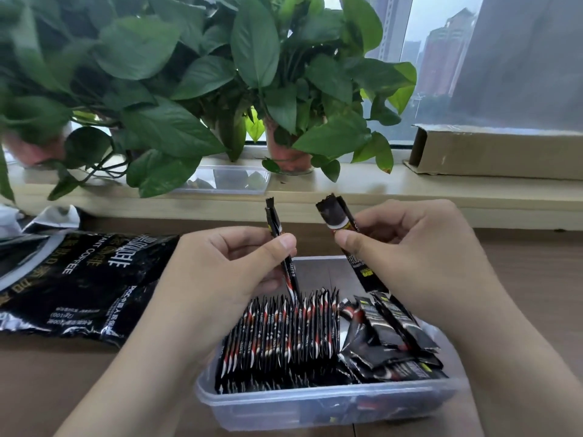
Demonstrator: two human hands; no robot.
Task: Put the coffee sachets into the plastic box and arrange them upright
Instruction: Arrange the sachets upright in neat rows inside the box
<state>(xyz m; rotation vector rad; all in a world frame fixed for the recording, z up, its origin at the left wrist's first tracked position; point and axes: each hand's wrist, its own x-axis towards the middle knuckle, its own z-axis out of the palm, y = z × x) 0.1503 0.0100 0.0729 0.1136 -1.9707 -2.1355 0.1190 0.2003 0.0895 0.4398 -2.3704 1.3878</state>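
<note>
I am pinching a thin coffee sachet (pixel 277 228) between the thumb and fingers of my left hand (pixel 233 260), its lower end touching the row of sachets (pixel 284 335) standing upright in the clear plastic box (pixel 315 408). My right hand (pixel 407 247) is pinching a second sachet (pixel 336 216) above the loose sachets (pixel 389 335) lying at the box's right end. A coffee bag (pixel 82 279) is lying to the left.

Two hands (pixel 227 260) (pixel 413 247), two held sachets (pixel 273 220) (pixel 334 214), one plastic box (pixel 315 403), one coffee bag (pixel 82 279).
</note>
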